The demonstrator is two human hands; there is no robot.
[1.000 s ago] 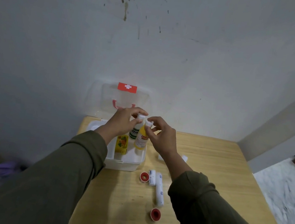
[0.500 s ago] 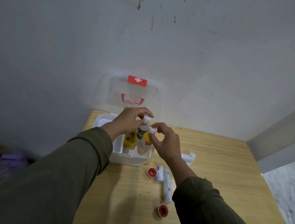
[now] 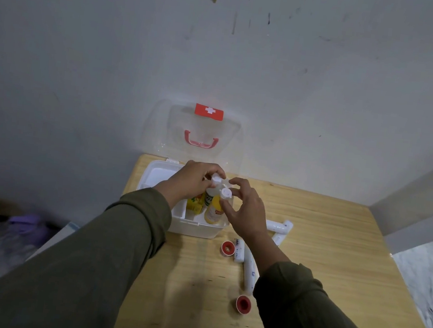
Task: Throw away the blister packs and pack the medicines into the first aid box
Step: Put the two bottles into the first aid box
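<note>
1 head-worn wide-angle view looks forward and down from above the table (image 3: 334, 260), facing the wall (image 3: 223, 55). Both sleeves run in from the bottom edge; the box (image 3: 191, 227) sits near, mid-frame.

You are wearing a long-sleeved top in a dull olive green, and its left sleeve (image 3: 106, 254) and right sleeve (image 3: 309, 311) are covering both arms down to the wrists. The cloth is looking plain and matte, creasing softly along the forearms and bunching a little at the cuffs. Your left hand (image 3: 191, 180) and right hand (image 3: 247, 211) are showing bare, the fingers (image 3: 237, 184) carrying no rings or gloves.
</note>
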